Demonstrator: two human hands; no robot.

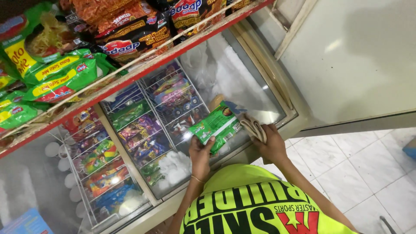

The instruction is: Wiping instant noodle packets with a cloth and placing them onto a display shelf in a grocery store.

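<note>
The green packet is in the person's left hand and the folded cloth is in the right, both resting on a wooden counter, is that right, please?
Not quite: the head view shows them over the glass lid of a chest freezer, not a wooden counter. The left hand does hold the green packet, and the right hand the folded cloth.

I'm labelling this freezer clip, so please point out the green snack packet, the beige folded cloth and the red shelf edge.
green snack packet [216, 125], head view, middle of its printed face.
beige folded cloth [255, 127], head view, on the folds above the right hand.
red shelf edge [143, 69], head view, on the front strip.
</note>
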